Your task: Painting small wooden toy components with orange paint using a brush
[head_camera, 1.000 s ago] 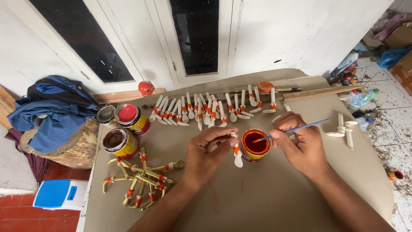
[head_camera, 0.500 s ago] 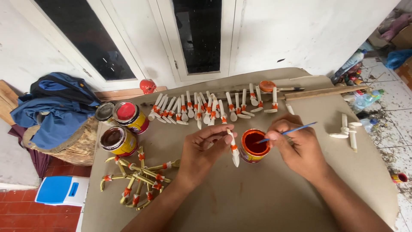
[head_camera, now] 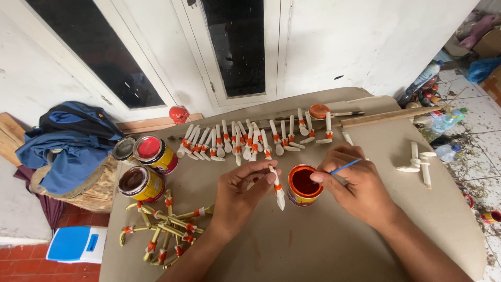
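Landmark: small tin of orange paint (head_camera: pixel 304 185), standing open on the brown bench (head_camera: pixel 323 245) between the two hands.

Left hand (head_camera: pixel 242 198) is just left of the tin, grip closed on a pale wooden piece (head_camera: pixel 276 187), pinched at its upper end by thumb and fingers. The piece slants down toward the tin's left rim and has an orange band near its middle; its lower tip points at the bench, and I cannot tell if it touches.

Right hand (head_camera: pixel 360 185) is just right of the tin, grip closed on a thin blue-handled brush (head_camera: pixel 342 168). The brush tip reaches over the tin's mouth, bristles hidden against the paint.

Behind the tin: a row of pale wooden pieces with orange bands (head_camera: pixel 250 137) laid side by side across the bench. An orange lid (head_camera: pixel 319 110) sits at the row's right end, with a long wooden stick (head_camera: pixel 391 116) further right.

Right of the tin, well apart: three unpainted pale pieces (head_camera: pixel 420 163).

Left of the tin: a yellow can with brown paint (head_camera: pixel 140 183), and behind that a yellow can with red paint (head_camera: pixel 155 153) with a grey lid (head_camera: pixel 124 148) beside it. Below the brown can, a heap of yellowish pieces with orange bands (head_camera: pixel 162 230).

Far left, off the bench: blue cloth bundle (head_camera: pixel 73 143).
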